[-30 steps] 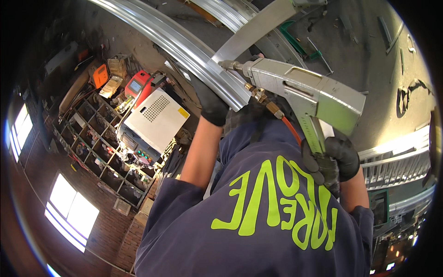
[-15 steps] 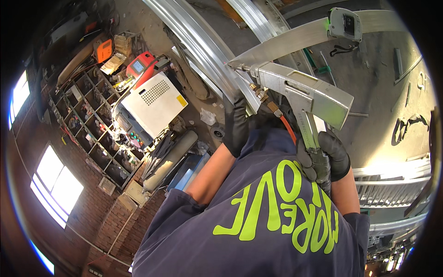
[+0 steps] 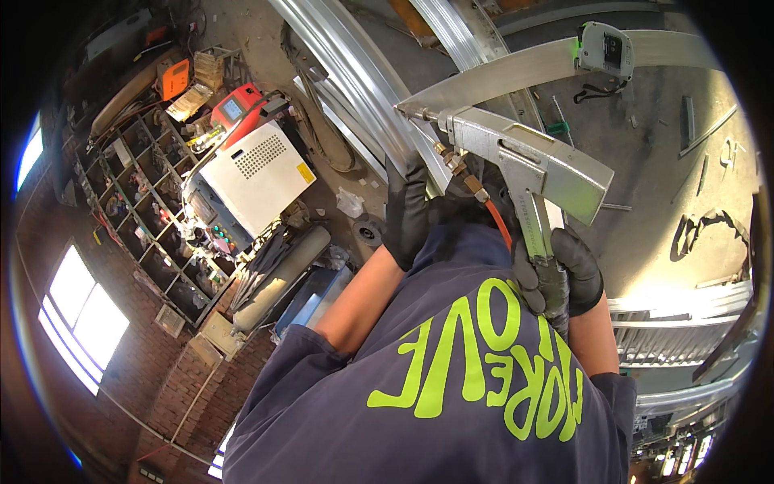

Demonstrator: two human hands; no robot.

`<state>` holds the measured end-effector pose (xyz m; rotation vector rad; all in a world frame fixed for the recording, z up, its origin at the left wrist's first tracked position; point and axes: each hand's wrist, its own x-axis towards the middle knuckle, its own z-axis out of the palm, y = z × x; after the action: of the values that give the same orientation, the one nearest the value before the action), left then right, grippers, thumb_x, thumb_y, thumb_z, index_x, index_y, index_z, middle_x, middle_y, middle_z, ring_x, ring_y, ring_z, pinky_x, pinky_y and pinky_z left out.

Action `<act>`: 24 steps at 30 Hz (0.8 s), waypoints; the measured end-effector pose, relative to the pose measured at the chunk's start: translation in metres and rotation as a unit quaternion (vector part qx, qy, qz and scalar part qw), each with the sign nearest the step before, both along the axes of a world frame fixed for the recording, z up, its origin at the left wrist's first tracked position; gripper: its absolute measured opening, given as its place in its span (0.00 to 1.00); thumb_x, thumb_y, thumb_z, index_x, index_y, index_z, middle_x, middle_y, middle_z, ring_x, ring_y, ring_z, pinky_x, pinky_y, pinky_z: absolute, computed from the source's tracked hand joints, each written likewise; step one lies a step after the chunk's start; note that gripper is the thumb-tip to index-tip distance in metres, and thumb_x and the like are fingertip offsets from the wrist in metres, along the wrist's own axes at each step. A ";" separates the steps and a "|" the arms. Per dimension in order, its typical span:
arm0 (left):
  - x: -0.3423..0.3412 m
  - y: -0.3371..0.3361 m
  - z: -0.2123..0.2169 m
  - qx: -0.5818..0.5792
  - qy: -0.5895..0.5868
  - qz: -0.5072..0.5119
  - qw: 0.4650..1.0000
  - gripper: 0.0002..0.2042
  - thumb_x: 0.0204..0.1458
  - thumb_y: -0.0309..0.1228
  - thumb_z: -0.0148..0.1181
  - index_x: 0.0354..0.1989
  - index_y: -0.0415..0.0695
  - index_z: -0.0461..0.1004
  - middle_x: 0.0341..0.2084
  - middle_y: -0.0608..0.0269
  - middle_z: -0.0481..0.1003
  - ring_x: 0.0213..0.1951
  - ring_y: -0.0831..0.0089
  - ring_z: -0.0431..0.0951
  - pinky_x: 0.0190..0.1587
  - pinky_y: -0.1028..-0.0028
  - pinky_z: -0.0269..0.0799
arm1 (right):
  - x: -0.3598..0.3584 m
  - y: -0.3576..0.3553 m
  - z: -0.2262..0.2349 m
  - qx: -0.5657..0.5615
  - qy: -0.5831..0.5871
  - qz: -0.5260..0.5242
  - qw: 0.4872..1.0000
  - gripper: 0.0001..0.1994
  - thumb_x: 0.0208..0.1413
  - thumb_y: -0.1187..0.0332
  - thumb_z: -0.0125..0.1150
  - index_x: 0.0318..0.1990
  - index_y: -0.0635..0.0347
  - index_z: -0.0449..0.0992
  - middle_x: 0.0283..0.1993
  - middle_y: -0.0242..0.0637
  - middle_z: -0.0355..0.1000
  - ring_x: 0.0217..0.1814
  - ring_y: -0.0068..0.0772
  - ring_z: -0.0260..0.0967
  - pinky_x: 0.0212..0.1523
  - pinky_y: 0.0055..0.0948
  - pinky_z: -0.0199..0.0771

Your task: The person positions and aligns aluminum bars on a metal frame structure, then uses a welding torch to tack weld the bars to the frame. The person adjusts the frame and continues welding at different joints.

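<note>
My black-gloved left hand [image 3: 409, 211] is closed around the near end of a long silver metal profile [image 3: 352, 68]. In my gloved right hand [image 3: 574, 262] is the dark wrapped handle of a silver welding gun [image 3: 532, 161]. Its narrow nozzle points left, close to where the profile meets the tip of a flat, curved-looking metal bar [image 3: 500, 77]; I cannot tell whether it touches. A red hose [image 3: 498, 222] with brass fittings runs beside the gun. On the bar sits a grey-and-black case with a strap [image 3: 605, 50], much like a tape measure.
To the left stand a white perforated cabinet [image 3: 258, 173], a red device with a screen [image 3: 235, 111] and a compartment rack [image 3: 153, 214] full of small parts. A cylinder [image 3: 282, 266] lies near my left arm. Metal profiles [image 3: 681, 339] are stacked at right; offcuts lie on the floor.
The view has shifted slightly, so the cabinet and rack appear farther left. Both hands keep their holds, and the gun's nozzle stays at nearly the same spot beside the bar.
</note>
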<state>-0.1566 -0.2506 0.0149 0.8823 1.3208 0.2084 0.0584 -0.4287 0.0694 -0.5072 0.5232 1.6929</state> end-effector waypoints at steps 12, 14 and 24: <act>0.014 -0.003 0.020 0.091 -0.048 -0.023 0.994 0.15 0.79 0.35 0.49 0.63 0.40 0.77 0.51 0.63 0.81 0.50 0.73 0.83 0.53 0.72 0.84 | -0.001 0.002 0.005 0.007 -0.041 0.020 0.999 0.30 0.69 0.49 0.64 0.66 0.65 0.69 0.30 0.46 0.76 0.17 0.32 0.71 0.19 0.29 0.72; 0.010 -0.003 0.014 0.123 -0.028 -0.054 0.991 0.15 0.79 0.35 0.48 0.63 0.41 0.77 0.51 0.63 0.81 0.51 0.73 0.82 0.55 0.71 0.83 | 0.000 0.005 0.009 -0.003 -0.043 0.013 0.999 0.30 0.69 0.50 0.64 0.67 0.65 0.69 0.30 0.46 0.76 0.17 0.32 0.71 0.19 0.29 0.72; 0.006 -0.001 0.009 0.084 -0.047 -0.046 0.994 0.16 0.79 0.37 0.49 0.64 0.41 0.76 0.53 0.62 0.80 0.53 0.73 0.82 0.56 0.71 0.82 | -0.005 0.002 0.009 0.001 -0.043 -0.005 0.999 0.30 0.70 0.51 0.64 0.68 0.65 0.68 0.30 0.46 0.76 0.17 0.33 0.71 0.19 0.30 0.73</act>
<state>-0.1508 -0.2519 0.0242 1.0607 1.1852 0.2887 0.0531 -0.4263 0.0788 -0.5723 0.4609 1.6545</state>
